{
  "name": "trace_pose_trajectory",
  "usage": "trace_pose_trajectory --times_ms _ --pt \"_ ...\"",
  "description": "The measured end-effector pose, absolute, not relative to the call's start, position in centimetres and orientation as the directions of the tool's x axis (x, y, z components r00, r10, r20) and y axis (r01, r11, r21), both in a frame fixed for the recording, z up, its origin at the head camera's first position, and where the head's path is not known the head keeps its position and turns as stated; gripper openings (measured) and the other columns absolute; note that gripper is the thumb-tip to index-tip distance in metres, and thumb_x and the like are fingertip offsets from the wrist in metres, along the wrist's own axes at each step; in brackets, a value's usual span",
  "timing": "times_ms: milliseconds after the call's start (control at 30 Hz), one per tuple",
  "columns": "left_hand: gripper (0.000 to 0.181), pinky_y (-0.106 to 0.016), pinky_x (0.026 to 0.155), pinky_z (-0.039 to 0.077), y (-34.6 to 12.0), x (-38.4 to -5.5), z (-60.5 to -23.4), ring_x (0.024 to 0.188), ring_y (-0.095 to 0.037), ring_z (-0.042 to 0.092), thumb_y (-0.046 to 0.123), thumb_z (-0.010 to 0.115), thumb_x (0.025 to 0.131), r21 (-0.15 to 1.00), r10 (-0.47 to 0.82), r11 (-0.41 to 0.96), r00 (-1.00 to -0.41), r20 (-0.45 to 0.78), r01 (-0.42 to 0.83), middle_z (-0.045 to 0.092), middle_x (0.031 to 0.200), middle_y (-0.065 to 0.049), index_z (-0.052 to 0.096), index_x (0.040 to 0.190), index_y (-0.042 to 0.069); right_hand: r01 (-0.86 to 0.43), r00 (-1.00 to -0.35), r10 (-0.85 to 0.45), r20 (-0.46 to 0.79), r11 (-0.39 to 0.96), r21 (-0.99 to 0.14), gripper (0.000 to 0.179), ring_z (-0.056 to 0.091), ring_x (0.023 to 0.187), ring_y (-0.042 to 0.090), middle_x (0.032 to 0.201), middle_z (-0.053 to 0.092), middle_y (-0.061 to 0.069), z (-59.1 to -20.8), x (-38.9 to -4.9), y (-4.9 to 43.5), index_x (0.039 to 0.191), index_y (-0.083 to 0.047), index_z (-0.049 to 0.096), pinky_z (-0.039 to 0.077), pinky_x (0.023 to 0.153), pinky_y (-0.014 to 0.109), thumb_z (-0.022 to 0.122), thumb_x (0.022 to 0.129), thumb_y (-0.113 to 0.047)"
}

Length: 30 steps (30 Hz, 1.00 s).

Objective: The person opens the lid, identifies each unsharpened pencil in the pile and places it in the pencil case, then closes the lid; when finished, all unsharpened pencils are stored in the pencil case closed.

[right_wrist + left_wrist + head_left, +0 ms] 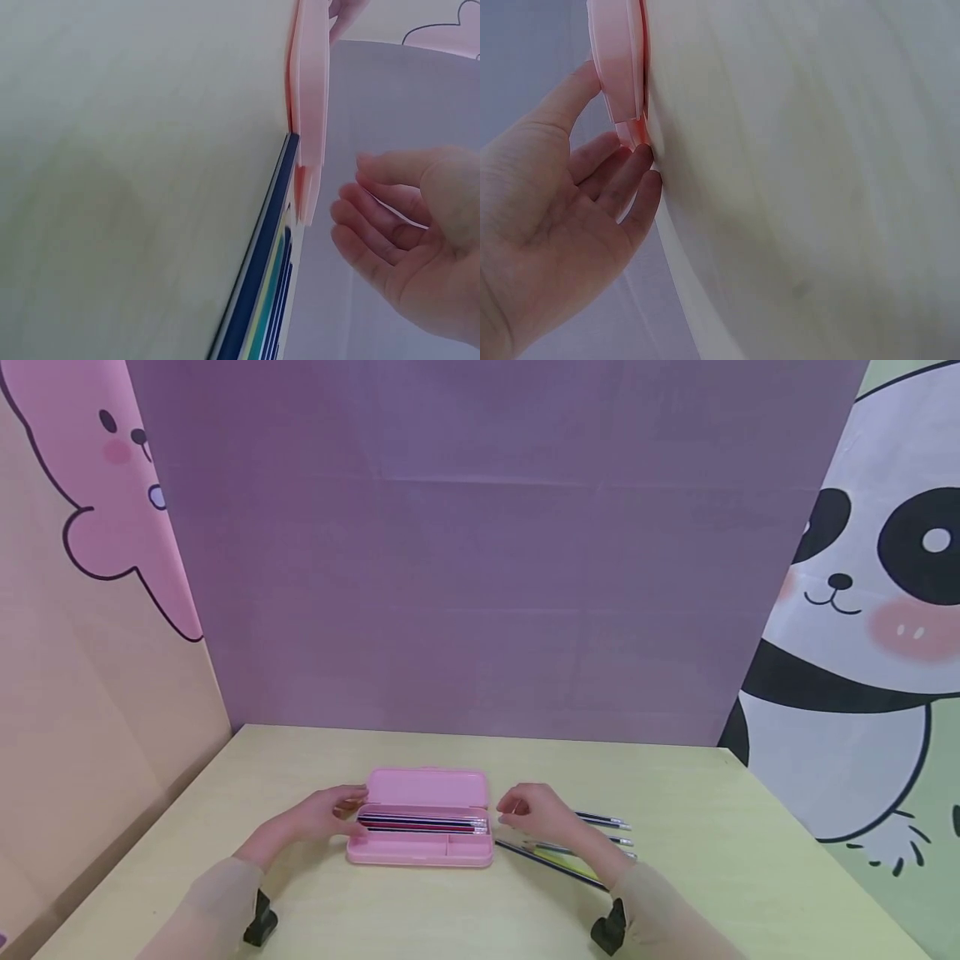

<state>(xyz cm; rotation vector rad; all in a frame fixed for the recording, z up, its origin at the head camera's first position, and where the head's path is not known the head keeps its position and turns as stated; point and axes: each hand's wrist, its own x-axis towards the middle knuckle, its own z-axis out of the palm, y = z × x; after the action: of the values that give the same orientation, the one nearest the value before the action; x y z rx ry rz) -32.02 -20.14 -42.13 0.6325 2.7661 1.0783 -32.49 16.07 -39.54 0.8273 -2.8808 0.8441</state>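
A pink pencil case (397,850) lies with its lid (427,788) folded back on the table. Several dark and red striped pencils (423,823) lie side by side in its long compartment. My left hand (318,817) rests at the case's left end, thumb touching the tray, fingers loosely bent near the lid. Just off the right end hovers my right hand (546,814), fingers loosely curled with nothing between them in the right wrist view. Beneath and beside my right forearm lie several loose pencils (558,866), dark ones and a yellow-green one, partly hidden by the arm.
The pale wooden table (360,914) meets a purple backdrop (480,568) at its far edge. A panel with a pink cartoon figure (112,527) stands left, a panda panel (832,760) right. One dark pencil's end lies close to the case's right front corner.
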Motion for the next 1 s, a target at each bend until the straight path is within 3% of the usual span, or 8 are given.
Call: trace_pose_trajectory --times_ms 233,600,1000 --pt "0.076 -0.049 0.102 0.043 -20.3 -32.3 -42.5 0.122 -0.039 0.049 0.028 0.075 0.079 0.679 0.397 0.664 -0.917 0.035 0.314 0.047 0.138 -0.022 0.040 0.139 -0.003 -0.496 -0.859 -0.486 0.159 0.717 -0.490 0.017 0.056 0.076 0.012 0.087 0.065 0.000 -39.4 -31.8 17.3 0.098 -0.003 0.068 0.051 0.067 0.018 0.069 0.084 -0.012" --pt "0.077 -0.049 0.103 0.042 -20.5 -32.5 -42.5 0.124 -0.038 0.048 0.031 0.075 0.079 0.687 0.388 0.663 -0.921 0.025 0.298 0.047 0.139 -0.021 0.040 0.139 -0.001 -0.531 -0.837 -0.517 0.177 0.694 -0.487 0.016 0.053 0.069 0.008 0.084 0.064 -0.002 -39.4 -30.7 20.0 0.096 -0.004 0.067 0.048 0.060 0.017 0.069 0.085 -0.015" --pt "0.076 -0.049 0.102 0.043 -20.4 -32.3 -42.1 0.123 -0.038 0.048 0.030 0.075 0.079 0.688 0.391 0.661 -0.920 0.023 0.298 0.047 0.139 -0.021 0.040 0.139 -0.001 -0.568 -0.811 -0.550 0.201 0.653 -0.501 0.015 0.058 0.071 0.003 0.087 0.067 0.000 -39.1 -29.3 22.3 0.095 -0.004 0.067 0.052 0.063 0.018 0.068 0.085 -0.015"
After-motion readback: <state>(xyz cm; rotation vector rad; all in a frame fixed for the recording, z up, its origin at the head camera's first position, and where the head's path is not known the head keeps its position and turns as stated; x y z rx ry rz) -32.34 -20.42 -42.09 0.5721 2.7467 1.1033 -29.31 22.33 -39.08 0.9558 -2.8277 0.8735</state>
